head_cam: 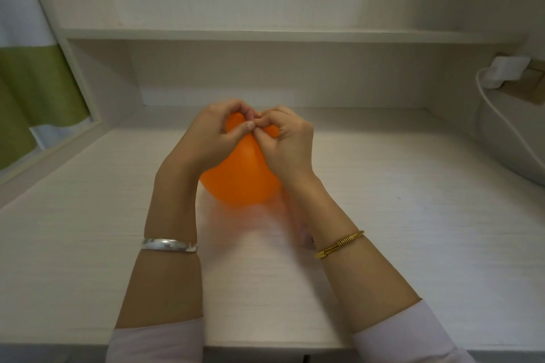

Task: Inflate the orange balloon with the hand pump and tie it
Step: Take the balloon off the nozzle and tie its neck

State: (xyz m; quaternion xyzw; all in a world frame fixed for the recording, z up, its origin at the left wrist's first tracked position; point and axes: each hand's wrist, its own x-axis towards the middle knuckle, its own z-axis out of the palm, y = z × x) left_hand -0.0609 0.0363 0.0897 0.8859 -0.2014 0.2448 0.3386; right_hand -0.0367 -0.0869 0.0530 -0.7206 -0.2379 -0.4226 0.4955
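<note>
Head view: balloon (241, 177) inflated, held above desk (383, 200) at centre, neck end up. L hand (215, 134) & R hand (290, 141) both pinched shut on neck, thumbs & fingertips (250, 126) meeting at top. Silver bangle (169, 244) on L wrist, gold one (339, 244) on R. Charger (505, 71) plugged in far right.

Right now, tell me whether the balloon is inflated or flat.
Inflated: the balloon bulges round above the desk, its neck pinched between the left hand and right hand. Whether it's knotted: cannot tell.
</note>
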